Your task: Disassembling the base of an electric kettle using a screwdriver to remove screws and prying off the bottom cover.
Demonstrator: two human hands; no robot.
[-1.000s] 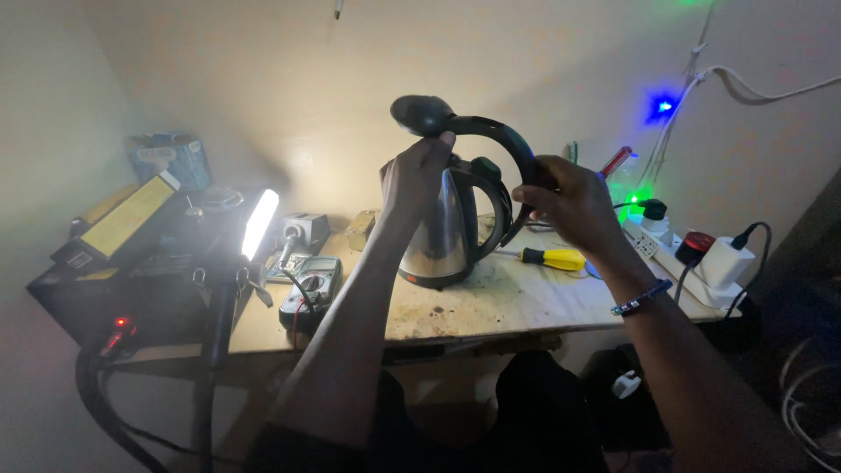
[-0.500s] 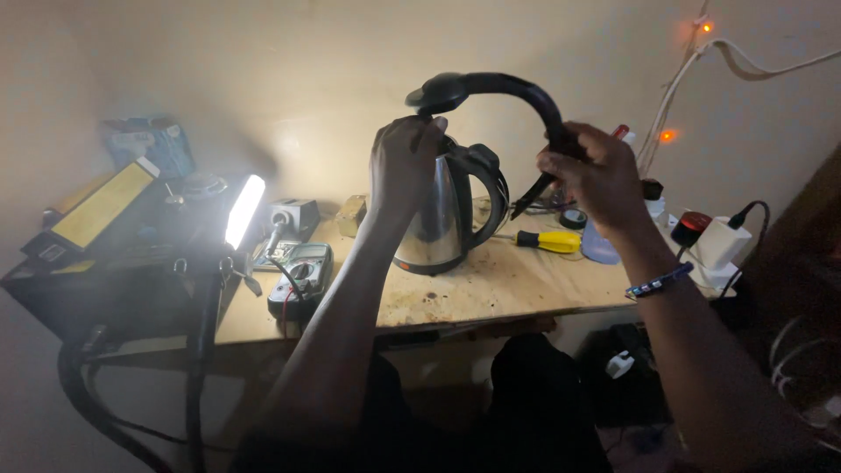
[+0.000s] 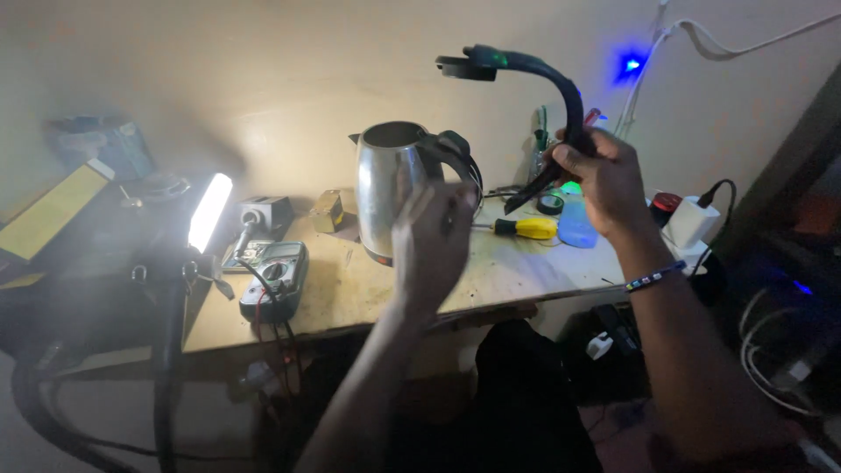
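1. The right hand (image 3: 604,180) is raised over the bench (image 3: 350,298), fingers clamped round a curved black handle (image 3: 561,96) that arcs up and left, well clear of the kettle (image 3: 390,188).
2. The left hand (image 3: 434,245) hangs in front of the kettle, fingers loosely apart, holding nothing; whether it touches the kettle cannot be told.
3. The steel kettle stands upright on the bench with its top open.
4. The left hand hides the kettle's lower right side.
5. A yellow screwdriver (image 3: 524,228) lies just right of the kettle, with a pale blue bottle (image 3: 578,223) beside it.
6. A multimeter (image 3: 276,276) lies at the left, near a bright lamp (image 3: 208,210).
7. A white plug (image 3: 690,219) sits at the right edge.
8. A blue light (image 3: 631,64) glows on the wall.
9. A flat yellow package (image 3: 48,210) lies at the far left.
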